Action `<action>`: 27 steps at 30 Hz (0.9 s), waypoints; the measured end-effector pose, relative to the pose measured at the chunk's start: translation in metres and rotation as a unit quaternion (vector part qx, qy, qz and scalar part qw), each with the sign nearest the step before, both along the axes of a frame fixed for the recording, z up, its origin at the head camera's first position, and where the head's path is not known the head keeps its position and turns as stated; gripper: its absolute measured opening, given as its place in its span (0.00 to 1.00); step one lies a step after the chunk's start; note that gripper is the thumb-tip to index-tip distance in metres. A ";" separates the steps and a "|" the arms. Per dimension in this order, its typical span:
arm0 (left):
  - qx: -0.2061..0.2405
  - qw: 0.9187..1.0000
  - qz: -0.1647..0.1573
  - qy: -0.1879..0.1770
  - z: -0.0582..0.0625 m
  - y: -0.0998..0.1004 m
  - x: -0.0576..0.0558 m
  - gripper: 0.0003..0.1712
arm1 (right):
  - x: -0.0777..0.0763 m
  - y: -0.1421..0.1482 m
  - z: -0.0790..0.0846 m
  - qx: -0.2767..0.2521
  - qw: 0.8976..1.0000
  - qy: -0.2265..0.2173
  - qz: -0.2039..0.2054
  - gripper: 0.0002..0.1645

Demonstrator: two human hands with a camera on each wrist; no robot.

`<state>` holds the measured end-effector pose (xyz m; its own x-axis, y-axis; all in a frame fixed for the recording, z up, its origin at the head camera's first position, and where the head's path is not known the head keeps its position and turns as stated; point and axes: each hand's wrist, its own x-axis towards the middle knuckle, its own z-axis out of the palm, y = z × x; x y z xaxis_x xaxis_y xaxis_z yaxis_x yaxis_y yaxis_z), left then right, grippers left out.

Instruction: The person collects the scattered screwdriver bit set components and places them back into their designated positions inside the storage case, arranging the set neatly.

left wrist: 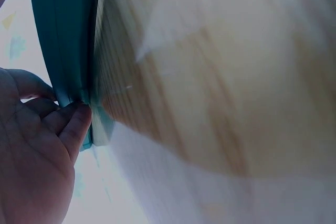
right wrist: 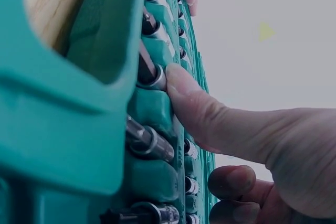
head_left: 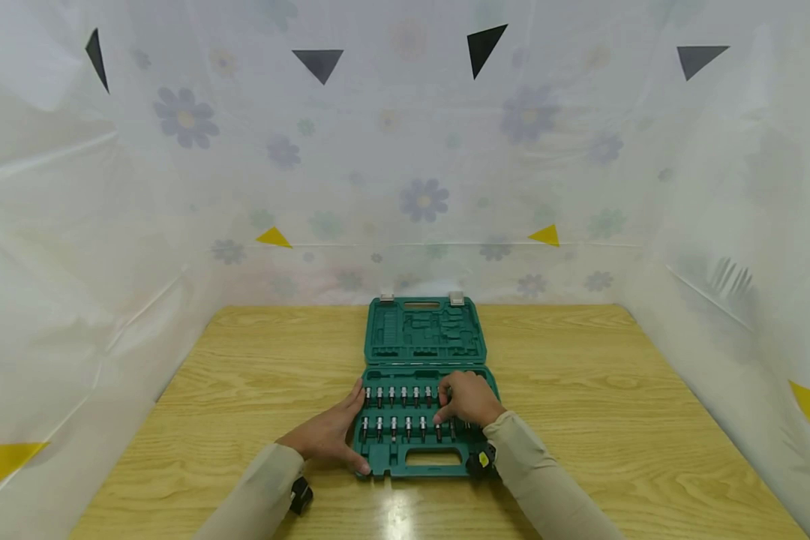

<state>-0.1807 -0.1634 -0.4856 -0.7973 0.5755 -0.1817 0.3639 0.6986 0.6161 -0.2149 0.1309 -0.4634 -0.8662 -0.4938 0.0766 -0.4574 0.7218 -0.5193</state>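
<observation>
An open green tool case (head_left: 378, 457) lies on the table with two rows of silver-and-dark bit sockets (head_left: 379, 427) in its near half. My left hand (head_left: 327, 435) is spread along the case's left side, its thumb at the near left corner. In the left wrist view, fingertips (left wrist: 79, 119) touch the green side wall. Over the right part of the rows is my right hand (head_left: 469, 397). Its thumb (right wrist: 194, 103) touches the silver end of a front-row bit socket (right wrist: 156, 78), while its other fingers bend down by the back row. Nothing shows between thumb and fingers.
The raised lid (head_left: 425, 330) stands behind the rows, with moulded recesses and two metal latches (head_left: 456, 298) on its far edge. A handle opening is in the case's near edge. Wood-grain table (head_left: 567, 390) surrounds the case, enclosed by pale flowered sheeting (head_left: 351, 165).
</observation>
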 end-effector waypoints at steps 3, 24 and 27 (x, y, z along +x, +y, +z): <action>0.001 1.000 0.001 -0.001 0.000 0.000 0.001 0.78 | 0.000 0.000 0.001 -0.001 1.000 0.000 0.000 0.19; -0.018 1.000 -0.011 0.008 0.011 -0.002 -0.003 0.68 | 0.003 0.001 0.002 0.021 1.000 0.009 -0.014 0.19; -0.018 1.000 -0.005 0.003 0.017 -0.004 -0.008 0.63 | 0.001 0.003 0.005 0.028 0.999 0.021 -0.013 0.17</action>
<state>-0.1885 -0.1675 -0.4687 -0.7926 0.5770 -0.1972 0.3751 0.7164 0.5883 -0.2144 0.1337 -0.4587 -0.8759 -0.4749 0.0855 -0.4578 0.7618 -0.4584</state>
